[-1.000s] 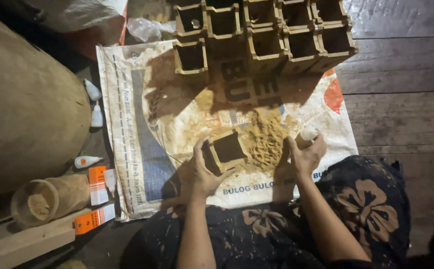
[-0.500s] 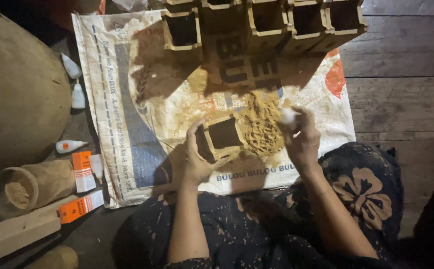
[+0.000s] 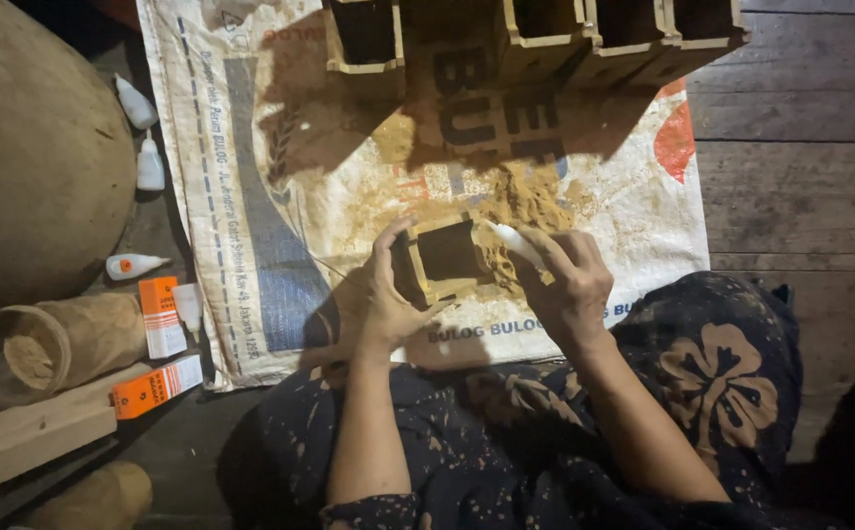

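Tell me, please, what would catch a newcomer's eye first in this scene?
At the centre, the left hand grips a small open wooden box while the right hand holds a small white bottle at its edge, beside a heap of sawdust on a printed woven sack. A row of similar box frames stands at the top, and orange cartons lie at the left.

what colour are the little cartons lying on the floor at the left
Orange and white cartons, clearest in the head view.
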